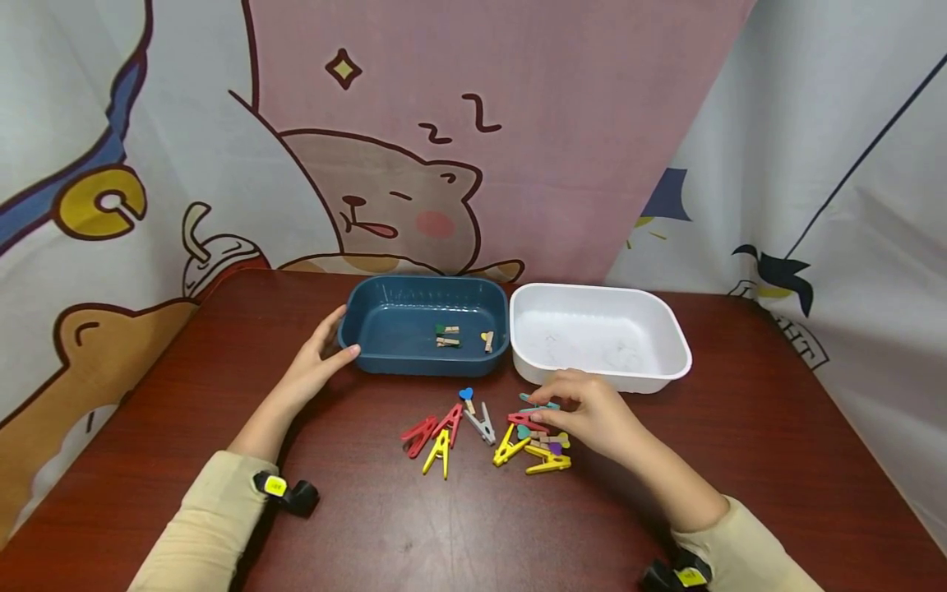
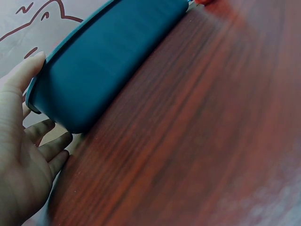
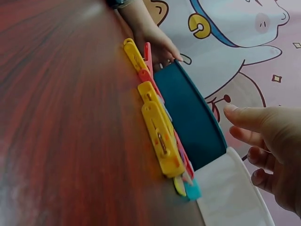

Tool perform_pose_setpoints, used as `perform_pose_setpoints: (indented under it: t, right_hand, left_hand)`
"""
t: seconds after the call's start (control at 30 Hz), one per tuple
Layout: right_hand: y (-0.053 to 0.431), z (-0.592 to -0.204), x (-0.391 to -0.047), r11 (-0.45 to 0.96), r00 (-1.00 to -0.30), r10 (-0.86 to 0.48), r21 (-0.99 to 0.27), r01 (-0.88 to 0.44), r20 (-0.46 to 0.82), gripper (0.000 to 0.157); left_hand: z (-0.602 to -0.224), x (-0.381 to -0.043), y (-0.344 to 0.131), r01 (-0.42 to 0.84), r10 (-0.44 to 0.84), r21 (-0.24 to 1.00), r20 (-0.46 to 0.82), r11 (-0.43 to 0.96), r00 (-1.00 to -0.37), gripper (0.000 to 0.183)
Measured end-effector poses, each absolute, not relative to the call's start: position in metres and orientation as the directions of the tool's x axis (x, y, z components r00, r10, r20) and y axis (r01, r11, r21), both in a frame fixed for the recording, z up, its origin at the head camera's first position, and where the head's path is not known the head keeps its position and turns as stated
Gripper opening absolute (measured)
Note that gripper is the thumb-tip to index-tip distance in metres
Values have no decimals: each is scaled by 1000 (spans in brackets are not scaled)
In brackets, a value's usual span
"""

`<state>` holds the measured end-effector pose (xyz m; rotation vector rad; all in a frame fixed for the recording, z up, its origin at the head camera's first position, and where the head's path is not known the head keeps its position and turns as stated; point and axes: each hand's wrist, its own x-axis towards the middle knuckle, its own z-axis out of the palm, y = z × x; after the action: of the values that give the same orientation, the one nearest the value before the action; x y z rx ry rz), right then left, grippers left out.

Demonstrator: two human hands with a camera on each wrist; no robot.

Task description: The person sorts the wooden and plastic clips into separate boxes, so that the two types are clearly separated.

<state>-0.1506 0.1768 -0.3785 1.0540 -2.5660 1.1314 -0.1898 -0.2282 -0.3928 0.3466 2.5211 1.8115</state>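
Observation:
My left hand (image 1: 307, 366) touches the left end of a dark blue tray (image 1: 399, 363), thumb on its rim and fingers along the outer wall. Inside that tray lie three small wooden clothespins (image 1: 447, 341), topped in green and yellow. Over the right-hand pile of clothespins hovers my right hand (image 1: 588, 407), thumb and fingers apart with nothing between them. Below it are a red clothespin (image 1: 524, 421), a turquoise one (image 1: 546, 406), yellow ones (image 1: 549, 462) and heart-topped wooden ones (image 1: 543, 440), partly overlapping.
A white tray (image 1: 675, 367) stands against the blue tray's right side. Left of the pile lie a grey clothespin (image 1: 482, 426), a blue-heart clothespin (image 1: 468, 396), red clothespins (image 1: 420, 436) and a yellow clothespin (image 1: 438, 450). A printed cloth (image 1: 562, 164) hangs behind the table.

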Motion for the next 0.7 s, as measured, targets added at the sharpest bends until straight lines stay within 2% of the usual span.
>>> perform_pose_setpoints:
  t: [0.13, 0.33, 0.7]
  right_hand:
    - [182, -383, -150, 465, -741, -551, -596, -655, 384, 18]
    - [193, -394, -151, 414, -695, -569, -577, -704, 439, 24]
    - [216, -408, -149, 427, -716, -594, -610, -668, 367, 22]
  left_hand:
    - [-394, -190, -230, 168, 194, 940, 114, 295, -974, 74]
    - [-401, -195, -232, 168, 192, 942, 115, 290, -975, 75]
    - [-422, -205, -240, 193, 179, 934, 143, 302, -973, 76]
